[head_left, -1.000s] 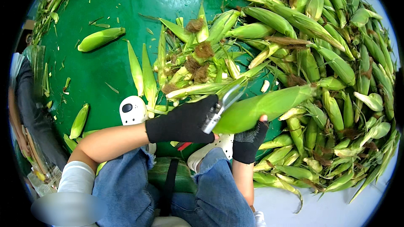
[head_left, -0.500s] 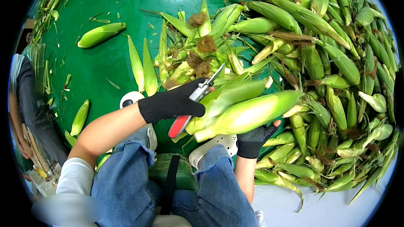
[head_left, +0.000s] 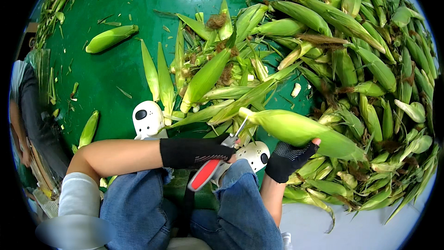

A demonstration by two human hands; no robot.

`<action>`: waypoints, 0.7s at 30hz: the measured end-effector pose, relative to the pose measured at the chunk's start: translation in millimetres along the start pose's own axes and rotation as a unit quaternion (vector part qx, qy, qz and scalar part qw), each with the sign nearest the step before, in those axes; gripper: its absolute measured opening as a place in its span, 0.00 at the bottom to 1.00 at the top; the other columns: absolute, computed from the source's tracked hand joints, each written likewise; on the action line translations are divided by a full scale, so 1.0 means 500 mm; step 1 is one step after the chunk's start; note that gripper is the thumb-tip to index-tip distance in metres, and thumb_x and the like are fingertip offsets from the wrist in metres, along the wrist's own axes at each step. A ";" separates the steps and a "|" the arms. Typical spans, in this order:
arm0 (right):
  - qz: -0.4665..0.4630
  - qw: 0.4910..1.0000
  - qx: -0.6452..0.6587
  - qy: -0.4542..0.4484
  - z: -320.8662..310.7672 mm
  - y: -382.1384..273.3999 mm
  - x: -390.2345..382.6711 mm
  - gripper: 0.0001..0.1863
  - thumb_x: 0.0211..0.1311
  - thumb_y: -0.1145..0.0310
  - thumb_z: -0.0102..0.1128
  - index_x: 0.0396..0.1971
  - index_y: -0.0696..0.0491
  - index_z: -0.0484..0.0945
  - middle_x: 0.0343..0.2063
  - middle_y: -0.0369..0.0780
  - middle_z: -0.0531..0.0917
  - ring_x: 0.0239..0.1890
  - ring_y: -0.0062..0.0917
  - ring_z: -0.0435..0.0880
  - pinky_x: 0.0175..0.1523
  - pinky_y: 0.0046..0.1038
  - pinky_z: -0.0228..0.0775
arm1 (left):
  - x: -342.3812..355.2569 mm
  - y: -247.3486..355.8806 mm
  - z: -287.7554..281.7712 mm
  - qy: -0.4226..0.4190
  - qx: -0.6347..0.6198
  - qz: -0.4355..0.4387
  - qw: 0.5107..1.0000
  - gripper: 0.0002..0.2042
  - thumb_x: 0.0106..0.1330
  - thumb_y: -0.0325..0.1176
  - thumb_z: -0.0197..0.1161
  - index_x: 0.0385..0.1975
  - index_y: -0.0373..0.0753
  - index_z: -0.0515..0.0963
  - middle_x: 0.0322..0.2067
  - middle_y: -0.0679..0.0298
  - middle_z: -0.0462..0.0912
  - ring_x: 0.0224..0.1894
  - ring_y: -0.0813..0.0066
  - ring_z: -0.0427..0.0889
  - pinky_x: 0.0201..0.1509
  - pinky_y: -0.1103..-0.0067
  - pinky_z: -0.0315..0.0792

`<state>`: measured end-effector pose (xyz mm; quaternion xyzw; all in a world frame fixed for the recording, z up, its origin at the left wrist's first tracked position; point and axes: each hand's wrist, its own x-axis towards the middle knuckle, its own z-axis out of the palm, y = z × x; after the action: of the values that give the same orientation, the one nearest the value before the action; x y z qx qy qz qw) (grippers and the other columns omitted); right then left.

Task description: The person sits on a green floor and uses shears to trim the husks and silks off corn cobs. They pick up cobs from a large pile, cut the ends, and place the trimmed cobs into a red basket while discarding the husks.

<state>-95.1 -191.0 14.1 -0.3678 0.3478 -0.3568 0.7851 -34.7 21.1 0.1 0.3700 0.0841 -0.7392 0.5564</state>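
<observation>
My left hand [head_left: 217, 150], in a black fingerless glove, is closed round a knife [head_left: 206, 174] with a red and grey handle. Its thin metal blade reaches up to the pale stalk end of a green ear of corn [head_left: 300, 132]. That ear, still in its husk, lies tilted across my right hand [head_left: 291, 159]. The right glove is black with a dotted palm; its fingers support the ear from below and the thumb tip shows at its near side. A broad green husk leaf [head_left: 206, 81] rests on the husk heap beyond my left hand.
Unhusked ears [head_left: 370, 74] are piled high along the right. Husks and brown silk [head_left: 217, 21] lie ahead on the green floor [head_left: 115, 74]. A single ear [head_left: 111, 39] lies at the far left. My white shoes [head_left: 148, 118] stand close in. Another person's dark-trousered leg [head_left: 39, 115] shows at left.
The broad leaf near my left hand now lies on the heap. The ear has swung round, its stalk end now pointing away and left. My left hand and knife have come lower and nearer.
</observation>
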 end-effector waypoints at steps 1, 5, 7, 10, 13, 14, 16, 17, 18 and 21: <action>0.016 1.000 0.003 -0.021 0.006 0.002 -0.008 0.28 0.59 0.49 0.52 0.52 0.52 0.65 0.52 0.40 0.69 0.55 0.32 0.66 0.60 0.38 0.57 | 0.008 0.006 0.005 -0.001 -0.020 -0.003 1.000 0.18 0.56 0.45 0.61 0.41 0.43 0.68 0.34 0.69 0.73 0.33 0.83 0.72 0.34 0.86 0.67; 0.031 0.997 -0.045 -0.063 0.001 0.020 -0.007 0.26 0.59 0.51 0.52 0.51 0.53 0.65 0.50 0.41 0.70 0.53 0.33 0.67 0.59 0.38 0.58 | 0.038 -0.001 0.006 -0.003 -0.070 0.104 0.992 0.16 0.59 0.41 0.59 0.43 0.42 0.68 0.34 0.68 0.74 0.35 0.81 0.74 0.35 0.82 0.70; 0.035 0.998 -0.013 -0.052 -0.011 0.030 0.009 0.25 0.56 0.54 0.54 0.50 0.53 0.66 0.47 0.41 0.72 0.50 0.34 0.70 0.57 0.39 0.60 | 0.056 -0.037 -0.015 -0.011 -0.107 0.140 0.984 0.15 0.61 0.37 0.57 0.46 0.41 0.66 0.32 0.67 0.74 0.34 0.80 0.75 0.33 0.81 0.71; 0.002 0.996 -0.065 -0.066 0.001 0.010 0.027 0.27 0.52 0.58 0.60 0.50 0.54 0.66 0.44 0.41 0.73 0.48 0.33 0.72 0.54 0.35 0.64 | 0.025 -0.011 -0.038 0.052 -0.067 0.109 0.990 0.15 0.59 0.34 0.58 0.45 0.42 0.67 0.27 0.67 0.73 0.27 0.80 0.74 0.30 0.83 0.70; 0.024 0.932 -0.298 -0.205 -0.053 -0.042 0.084 0.43 0.42 0.55 0.69 0.56 0.57 0.58 0.47 0.42 0.71 0.50 0.31 0.71 0.55 0.32 0.64 | 0.018 0.040 -0.050 0.066 0.291 0.159 0.941 0.32 0.54 0.39 0.61 0.57 0.37 0.56 0.36 0.61 0.72 0.37 0.70 0.74 0.41 0.76 0.70; -0.012 0.883 -0.403 -0.240 -0.060 -0.063 0.091 0.50 0.39 0.50 0.71 0.59 0.57 0.54 0.48 0.42 0.70 0.52 0.31 0.69 0.56 0.32 0.63 | 0.015 0.058 -0.056 0.063 0.407 0.164 0.896 0.38 0.53 0.40 0.62 0.61 0.36 0.51 0.40 0.58 0.72 0.42 0.66 0.73 0.47 0.73 0.69; -0.024 0.830 -0.436 -0.345 -0.054 -0.083 0.092 0.55 0.35 0.47 0.73 0.60 0.56 0.52 0.50 0.43 0.69 0.54 0.31 0.68 0.56 0.33 0.62 | -0.005 0.084 -0.057 0.066 0.555 0.263 0.786 0.47 0.51 0.42 0.64 0.64 0.34 0.40 0.57 0.45 0.60 0.57 0.56 0.64 0.59 0.71 0.59; 0.066 0.820 -0.433 -0.369 -0.025 -0.093 0.073 0.54 0.33 0.50 0.75 0.60 0.56 0.54 0.52 0.43 0.68 0.54 0.30 0.67 0.57 0.33 0.60 | -0.015 0.094 -0.057 0.058 0.544 0.270 0.792 0.47 0.50 0.43 0.65 0.64 0.33 0.41 0.57 0.45 0.59 0.58 0.54 0.63 0.60 0.71 0.59; 0.065 0.798 -0.456 -0.389 -0.032 -0.091 0.070 0.53 0.33 0.51 0.75 0.59 0.56 0.55 0.51 0.43 0.68 0.54 0.30 0.68 0.57 0.33 0.61 | -0.018 0.119 -0.043 0.038 0.533 0.282 0.797 0.47 0.50 0.43 0.65 0.64 0.33 0.41 0.58 0.44 0.57 0.59 0.53 0.62 0.60 0.70 0.59; 0.083 0.744 -0.498 -0.437 -0.029 -0.088 0.058 0.47 0.34 0.56 0.75 0.57 0.57 0.61 0.51 0.42 0.70 0.53 0.29 0.70 0.56 0.30 0.62 | -0.035 0.153 -0.031 0.065 0.579 0.291 0.759 0.48 0.45 0.42 0.68 0.63 0.33 0.44 0.57 0.43 0.58 0.58 0.51 0.62 0.60 0.69 0.60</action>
<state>-105.8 -240.3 34.9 -0.7915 0.1237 0.1339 0.5834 42.1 14.4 22.3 0.6753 -0.4361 -0.4238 0.4173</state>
